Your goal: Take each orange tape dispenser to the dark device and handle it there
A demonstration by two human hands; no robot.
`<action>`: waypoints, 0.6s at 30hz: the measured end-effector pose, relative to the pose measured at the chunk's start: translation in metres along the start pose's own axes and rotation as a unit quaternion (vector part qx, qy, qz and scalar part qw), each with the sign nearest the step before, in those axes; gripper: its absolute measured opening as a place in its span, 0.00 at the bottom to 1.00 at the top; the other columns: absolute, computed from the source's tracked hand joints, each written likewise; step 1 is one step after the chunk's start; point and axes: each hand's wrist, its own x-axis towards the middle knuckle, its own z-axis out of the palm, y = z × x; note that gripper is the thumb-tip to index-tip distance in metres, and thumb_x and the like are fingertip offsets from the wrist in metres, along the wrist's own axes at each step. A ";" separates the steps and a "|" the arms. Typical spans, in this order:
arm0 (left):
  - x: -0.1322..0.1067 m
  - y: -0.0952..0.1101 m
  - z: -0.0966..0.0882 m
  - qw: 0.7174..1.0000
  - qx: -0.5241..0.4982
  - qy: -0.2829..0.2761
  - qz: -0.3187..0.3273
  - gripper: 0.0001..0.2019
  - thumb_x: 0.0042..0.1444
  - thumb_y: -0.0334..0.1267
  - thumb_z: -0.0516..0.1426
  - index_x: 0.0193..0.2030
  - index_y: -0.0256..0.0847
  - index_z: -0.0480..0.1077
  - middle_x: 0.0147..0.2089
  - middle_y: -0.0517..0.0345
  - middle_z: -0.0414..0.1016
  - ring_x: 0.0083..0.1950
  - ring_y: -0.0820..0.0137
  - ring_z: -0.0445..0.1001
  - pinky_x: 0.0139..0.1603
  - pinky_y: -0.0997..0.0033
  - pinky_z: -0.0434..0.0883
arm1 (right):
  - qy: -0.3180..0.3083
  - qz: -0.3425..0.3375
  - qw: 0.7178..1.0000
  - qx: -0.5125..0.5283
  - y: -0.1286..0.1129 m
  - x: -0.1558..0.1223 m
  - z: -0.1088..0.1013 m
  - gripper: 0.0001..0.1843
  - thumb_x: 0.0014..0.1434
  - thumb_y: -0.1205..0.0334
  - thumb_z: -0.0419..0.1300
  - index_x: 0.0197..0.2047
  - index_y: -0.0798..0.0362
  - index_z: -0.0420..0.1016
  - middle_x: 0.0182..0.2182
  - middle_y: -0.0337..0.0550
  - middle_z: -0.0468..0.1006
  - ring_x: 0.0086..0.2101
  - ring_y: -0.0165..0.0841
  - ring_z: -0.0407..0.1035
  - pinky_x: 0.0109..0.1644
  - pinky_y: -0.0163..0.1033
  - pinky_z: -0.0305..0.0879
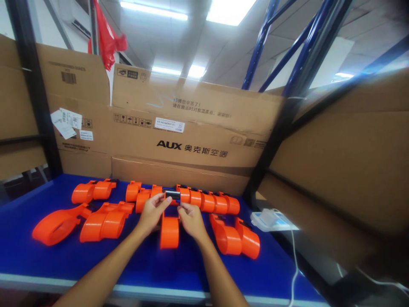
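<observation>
My left hand [152,212] grips one side of an orange plastic tape dispenser [169,233], thumb near its black toothed end [172,195]. From the other side, my right hand [191,218] pinches the same piece close to that end. The dispenser's wide ring hangs down between both hands, towards me. Just behind it, several similar orange dispensers [207,202] stand in a row, partly hidden by my fingers.
More orange dispensers lie on the blue table [188,273] at left [57,226] and right [247,241]. A large cardboard panel [191,123] closes off the back. A white device [271,219] with a cable sits by the right rack post [271,145].
</observation>
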 end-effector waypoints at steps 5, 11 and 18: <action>-0.001 0.004 0.000 1.000 -0.017 -0.008 -0.011 0.17 0.49 0.45 0.67 0.44 0.37 0.77 0.42 0.48 0.82 0.47 0.59 0.78 0.54 0.61 0.70 | -0.005 -0.005 1.000 -0.015 -0.002 0.000 -0.002 0.14 0.57 0.58 0.54 0.22 0.53 0.66 0.17 0.33 0.62 0.20 0.27 0.54 0.23 0.31 0.49; 0.000 0.005 -0.001 1.000 -0.012 -0.012 -0.017 0.18 0.50 0.45 0.66 0.45 0.38 0.78 0.43 0.48 0.82 0.48 0.58 0.78 0.55 0.59 0.69 | 0.001 -0.005 0.999 -0.033 -0.002 0.000 -0.001 0.14 0.57 0.59 0.53 0.21 0.52 0.64 0.16 0.33 0.62 0.19 0.27 0.55 0.23 0.32 0.51; 0.001 0.006 -0.001 0.999 -0.028 -0.008 -0.019 0.18 0.47 0.46 0.68 0.43 0.38 0.78 0.42 0.48 0.82 0.49 0.56 0.78 0.55 0.58 0.70 | 0.009 0.022 0.999 -0.021 0.004 0.001 0.000 0.15 0.57 0.56 0.54 0.21 0.52 0.64 0.16 0.33 0.64 0.18 0.28 0.59 0.22 0.32 0.54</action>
